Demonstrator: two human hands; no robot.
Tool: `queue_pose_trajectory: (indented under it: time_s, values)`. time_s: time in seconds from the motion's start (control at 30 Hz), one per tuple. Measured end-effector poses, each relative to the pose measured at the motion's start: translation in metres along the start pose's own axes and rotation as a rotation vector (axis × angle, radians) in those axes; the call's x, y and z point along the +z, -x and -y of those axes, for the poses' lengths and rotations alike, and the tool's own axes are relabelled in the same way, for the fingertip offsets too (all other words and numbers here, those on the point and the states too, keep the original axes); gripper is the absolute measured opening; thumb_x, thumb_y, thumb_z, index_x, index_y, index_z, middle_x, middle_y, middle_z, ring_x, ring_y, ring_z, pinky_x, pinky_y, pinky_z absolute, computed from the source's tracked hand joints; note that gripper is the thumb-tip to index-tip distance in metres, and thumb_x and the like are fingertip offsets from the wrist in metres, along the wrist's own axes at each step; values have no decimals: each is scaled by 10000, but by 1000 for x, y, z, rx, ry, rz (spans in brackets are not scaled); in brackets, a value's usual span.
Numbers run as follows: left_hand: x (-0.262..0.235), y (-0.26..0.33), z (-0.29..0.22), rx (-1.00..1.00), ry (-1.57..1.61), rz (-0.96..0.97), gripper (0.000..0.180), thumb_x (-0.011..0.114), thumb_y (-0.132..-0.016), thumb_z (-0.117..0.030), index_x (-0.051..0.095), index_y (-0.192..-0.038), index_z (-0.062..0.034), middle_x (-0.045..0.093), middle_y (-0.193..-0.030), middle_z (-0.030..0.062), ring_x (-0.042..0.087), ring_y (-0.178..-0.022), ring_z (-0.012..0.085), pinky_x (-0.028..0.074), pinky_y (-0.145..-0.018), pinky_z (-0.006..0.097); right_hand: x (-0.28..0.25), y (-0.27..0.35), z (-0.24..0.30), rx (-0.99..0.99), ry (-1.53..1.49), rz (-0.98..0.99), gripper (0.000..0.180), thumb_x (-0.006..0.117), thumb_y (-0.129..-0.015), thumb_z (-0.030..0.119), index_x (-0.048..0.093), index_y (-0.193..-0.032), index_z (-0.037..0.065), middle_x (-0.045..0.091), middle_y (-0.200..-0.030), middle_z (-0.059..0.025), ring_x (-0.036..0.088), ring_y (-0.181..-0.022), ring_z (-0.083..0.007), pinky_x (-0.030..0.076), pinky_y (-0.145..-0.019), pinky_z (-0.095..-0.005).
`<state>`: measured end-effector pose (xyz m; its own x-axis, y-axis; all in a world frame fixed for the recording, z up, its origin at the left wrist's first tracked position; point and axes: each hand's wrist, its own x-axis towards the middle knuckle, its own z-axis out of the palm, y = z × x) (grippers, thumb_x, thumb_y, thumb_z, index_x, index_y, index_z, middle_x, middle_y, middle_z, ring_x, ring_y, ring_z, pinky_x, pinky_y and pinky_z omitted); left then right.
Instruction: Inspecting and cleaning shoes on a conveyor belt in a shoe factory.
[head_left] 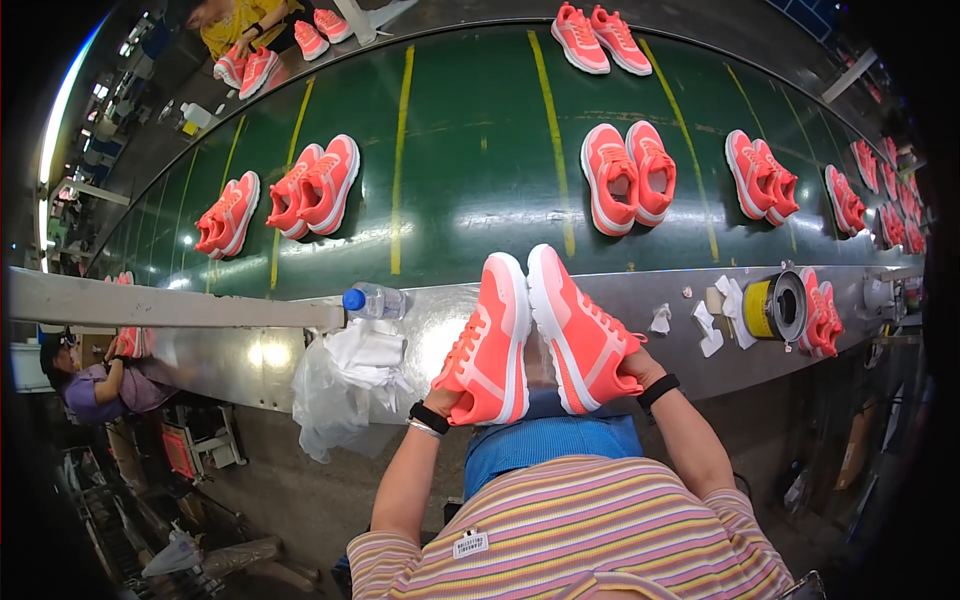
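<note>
Indoors, a person in a striped shirt raises a coral-and-white sneaker in each hand over the near edge of a metal surface, soles turned inward and toes toward a green belt. The left hand holds the left shoe by its heel end, and the right hand holds the right shoe the same way; the fingers are largely hidden by the uppers. A black wristband circles the right wrist.

Left of the shoes, a clear bottle with a blue cap lies at the surface's far edge, above crumpled white cloths and a clear plastic bag that droops over the near edge. To the right stand a yellow can and, just beside it, another coral pair, with white scraps near the can.

On the belt, one pair sits at the far edge, another nearer the held shoes, and more toward the left and right ends. Beyond the belt's far left corner, a co-worker in yellow handles coral shoes; a co-worker in purple works at the surface's left end.
</note>
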<state>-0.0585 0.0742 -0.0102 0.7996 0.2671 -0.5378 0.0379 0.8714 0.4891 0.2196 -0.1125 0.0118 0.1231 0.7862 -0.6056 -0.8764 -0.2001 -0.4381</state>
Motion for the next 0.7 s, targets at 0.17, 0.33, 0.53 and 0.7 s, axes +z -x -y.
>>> queue_pose_trajectory:
  time_s: [0.17, 0.33, 0.53, 0.7]
  values:
    - [5, 0, -8, 30, 8, -12, 421, 527, -862, -262, 405, -1210, -59, 499, -1175, 83, 518, -1029, 190, 434, -888, 331, -2, 4, 5, -29, 46, 47, 392, 528, -826, 53, 433, -1206, 33, 510, -1174, -98, 526, -1019, -176, 440, -869, -312]
    - [7, 10, -8, 43, 22, -20, 419, 527, -862, -259, 406, -1209, -58, 500, -1174, 83, 518, -1029, 190, 434, -887, 330, 4, 15, 14, 12, 79, 25, 410, 542, -809, 20, 436, -1204, 40, 517, -1161, -90, 530, -1005, -167, 443, -859, -303]
    - [13, 24, 0, 53, 39, -19, 415, 526, -863, -256, 406, -1208, -58, 500, -1173, 82, 518, -1028, 191, 434, -886, 329, -13, 19, 12, 94, 361, -60, 369, 530, -828, 48, 450, -1188, 36, 530, -1142, -84, 546, -974, -162, 456, -821, -270]
    - [17, 31, 2, 61, 47, -3, 413, 526, -864, -253, 407, -1208, -57, 500, -1172, 82, 519, -1028, 192, 435, -885, 329, -3, 25, 6, 68, 348, 6, 391, 507, -852, 84, 410, -1229, 45, 509, -1172, -89, 517, -1024, -170, 418, -876, -282]
